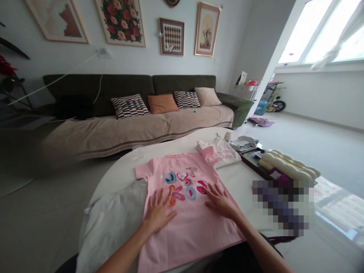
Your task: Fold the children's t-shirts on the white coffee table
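Observation:
A pink t-shirt (186,227) with a colourful print lies spread front-up on a white oval table (119,170). My left hand (158,211) rests flat on the shirt's left middle, fingers spread. Flat on the right middle lies my right hand (220,201), fingers stretched out, just below the print. Neither hand holds anything. A grey garment (113,220) lies under and to the left of the pink shirt.
A folded white garment (222,151) lies beyond the shirt at the right. A dark tray (256,165) with a cream ribbed object (290,167) stands on the table's right side. Behind the table stands a long green sofa (142,110) with cushions.

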Action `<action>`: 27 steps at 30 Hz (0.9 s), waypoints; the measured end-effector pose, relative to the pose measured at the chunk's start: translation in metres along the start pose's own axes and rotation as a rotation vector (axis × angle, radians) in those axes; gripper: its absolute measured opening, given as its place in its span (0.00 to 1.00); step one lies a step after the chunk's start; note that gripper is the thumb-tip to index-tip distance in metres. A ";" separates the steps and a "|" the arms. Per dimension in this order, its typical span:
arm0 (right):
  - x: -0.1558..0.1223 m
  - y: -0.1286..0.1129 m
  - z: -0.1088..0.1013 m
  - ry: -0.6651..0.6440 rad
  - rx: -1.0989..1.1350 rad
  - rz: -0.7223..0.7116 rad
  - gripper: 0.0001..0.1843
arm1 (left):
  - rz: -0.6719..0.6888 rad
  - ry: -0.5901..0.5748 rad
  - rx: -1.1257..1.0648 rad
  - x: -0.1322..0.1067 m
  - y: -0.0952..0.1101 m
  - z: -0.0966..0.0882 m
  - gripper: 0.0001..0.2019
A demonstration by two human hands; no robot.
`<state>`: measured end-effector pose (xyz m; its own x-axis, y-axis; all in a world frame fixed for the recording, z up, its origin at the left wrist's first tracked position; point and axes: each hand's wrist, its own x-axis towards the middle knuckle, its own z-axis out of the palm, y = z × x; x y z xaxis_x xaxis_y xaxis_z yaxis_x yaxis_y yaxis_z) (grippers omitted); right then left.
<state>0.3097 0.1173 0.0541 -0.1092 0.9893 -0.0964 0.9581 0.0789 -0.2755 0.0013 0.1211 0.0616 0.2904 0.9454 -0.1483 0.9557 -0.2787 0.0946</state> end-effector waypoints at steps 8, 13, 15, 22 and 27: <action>-0.021 0.032 -0.011 0.098 -0.074 0.450 0.17 | -0.002 0.090 0.014 -0.016 0.010 0.014 0.39; -0.009 0.043 -0.031 0.107 -0.060 0.493 0.14 | -0.045 0.008 -0.015 -0.014 0.030 0.003 0.40; -0.007 0.043 -0.043 0.156 -0.077 0.506 0.15 | -0.051 -0.010 -0.037 -0.013 0.042 0.002 0.41; -0.020 -0.044 -0.016 0.172 -0.086 0.133 0.24 | -0.011 0.116 -0.043 0.024 0.050 -0.009 0.31; -0.032 -0.092 0.034 0.086 -0.038 -0.001 0.30 | -0.063 0.091 -0.048 0.071 0.017 -0.014 0.31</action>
<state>0.2162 0.0740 0.0499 -0.0886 0.9960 -0.0129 0.9676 0.0830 -0.2385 0.0372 0.1854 0.0662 0.2220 0.9728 -0.0660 0.9679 -0.2117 0.1354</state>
